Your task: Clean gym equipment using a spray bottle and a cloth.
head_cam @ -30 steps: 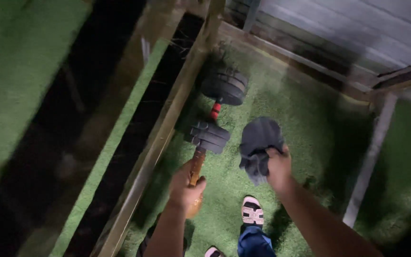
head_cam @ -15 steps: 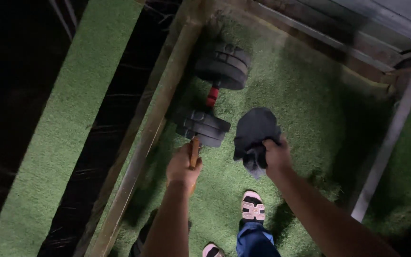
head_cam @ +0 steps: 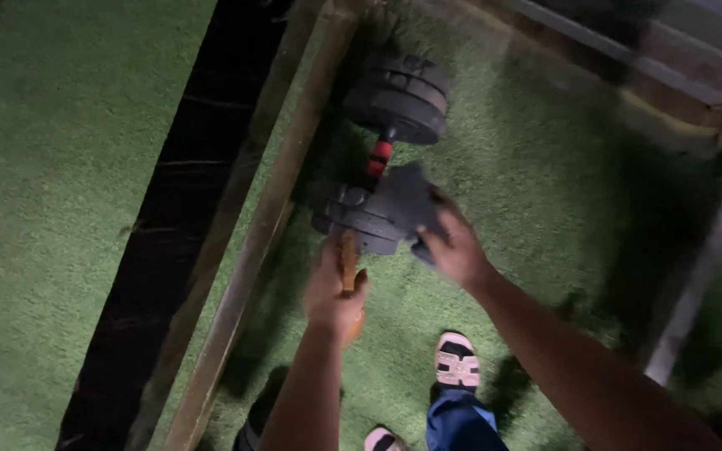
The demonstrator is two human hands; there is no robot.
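The left hand (head_cam: 333,292) is gripping a wooden handle (head_cam: 348,260), fingers closed around it. The right hand (head_cam: 458,250) is pressing a dark cloth (head_cam: 411,205), fingers clutching it, onto the dumbbell (head_cam: 382,150).

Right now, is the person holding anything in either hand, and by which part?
Yes. The left hand grips an orange-brown stick by its lower end. The right hand holds a dark cloth by its near edge, laid on the dumbbell.

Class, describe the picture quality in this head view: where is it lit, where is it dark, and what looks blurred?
Head view: dim artificial light on the green turf; a black unlit strip beside the wooden beam; the right hand and dark cloth motion-blurred over the dumbbell; the left hand slightly soft.
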